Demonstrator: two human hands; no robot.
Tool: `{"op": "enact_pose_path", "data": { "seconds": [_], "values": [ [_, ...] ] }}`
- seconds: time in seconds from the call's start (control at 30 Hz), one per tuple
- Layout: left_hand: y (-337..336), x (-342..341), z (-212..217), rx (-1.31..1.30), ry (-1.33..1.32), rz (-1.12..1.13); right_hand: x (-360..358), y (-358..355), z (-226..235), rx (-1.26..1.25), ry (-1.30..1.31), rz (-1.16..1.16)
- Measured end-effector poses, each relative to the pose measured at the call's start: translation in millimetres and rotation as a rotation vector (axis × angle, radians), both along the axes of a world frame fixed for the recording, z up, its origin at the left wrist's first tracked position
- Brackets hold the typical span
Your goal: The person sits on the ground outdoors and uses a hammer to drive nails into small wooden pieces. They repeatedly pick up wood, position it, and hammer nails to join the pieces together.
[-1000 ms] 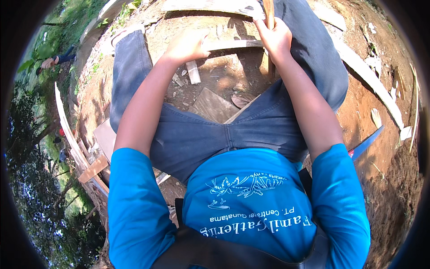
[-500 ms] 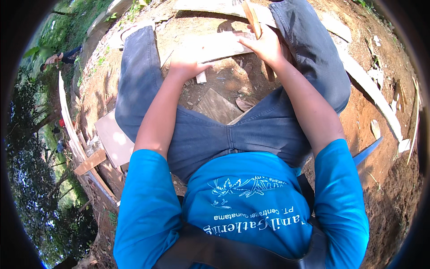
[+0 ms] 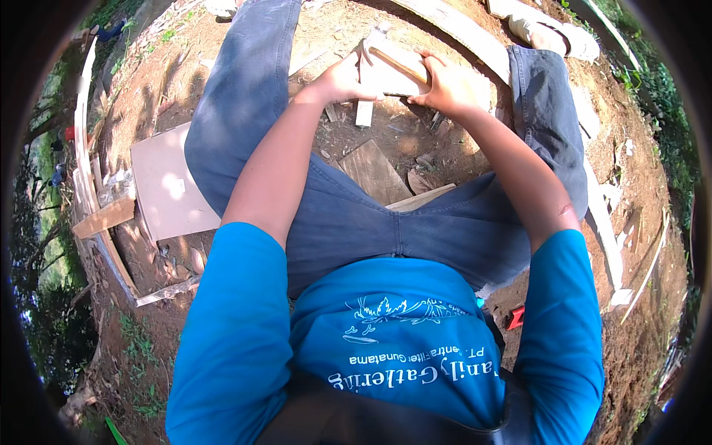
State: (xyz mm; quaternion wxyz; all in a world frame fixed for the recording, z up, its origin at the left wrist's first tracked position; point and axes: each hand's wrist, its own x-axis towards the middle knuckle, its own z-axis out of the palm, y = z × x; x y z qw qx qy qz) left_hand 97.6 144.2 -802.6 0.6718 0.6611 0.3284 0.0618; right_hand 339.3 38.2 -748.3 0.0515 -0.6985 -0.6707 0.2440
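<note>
Outdoors, bare brown dirt [image 3: 222, 89] w/ wood chips, sunlit; grass and trees at the rim. Seated, legs in blue jeans spread either side of the work, blue shirt below.

Around: pale flat board [image 3: 167, 189] lying on the ground well left of and nearer than the hands, past the left thigh. Dark square plank [image 3: 374, 172] on the dirt just below the hands, between the knees. Long curved plank [image 3: 463, 33] running above and right of the grip, beyond the right hand. Thin strips stacked along the far left edge. Small red item [image 3: 516, 317] on the ground by the right hip, well apart from the grip. White shoe [image 3: 552, 33] at top right.

Nothing between the head and the hands; view of the grip clear.

Wood piece [image 3: 386, 74], pale, held up between both hands, off the ground, w/ a short stub hanging below it. Left hand [image 3: 343, 78] clasped on its left side, fingers wrapped round. Right hand [image 3: 445, 85] closed on a stick-like tool [image 3: 399, 61] lying slanted across the top of the piece, knuckles touching the piece's right edge. Tool's kind unclear.
</note>
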Motion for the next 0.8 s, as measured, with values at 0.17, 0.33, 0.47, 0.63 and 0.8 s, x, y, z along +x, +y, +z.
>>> {"op": "enact_pose_path", "data": {
  "seconds": [0.17, 0.33, 0.47, 0.63, 0.8],
  "values": [
    [-4, 6, 2, 0.084, 0.164, 0.001, 12, 2, -3, 0.066, 0.055, -0.097],
    [-4, 7, -21, 0.043, 0.020, 0.092, 29, 6, -27, 0.119, 0.066, -0.046],
    [-8, 1, -24, -0.077, 0.018, 0.172, 18, 7, -10, 0.020, 0.051, -0.026],
    [-5, 0, -7, -0.176, 0.034, 0.137, 13, 4, -7, 0.022, -0.029, -0.041],
    [2, 2, -1, -0.174, 0.066, 0.101, 34, 1, -18, 0.043, 0.114, -0.110]
  ]
}}
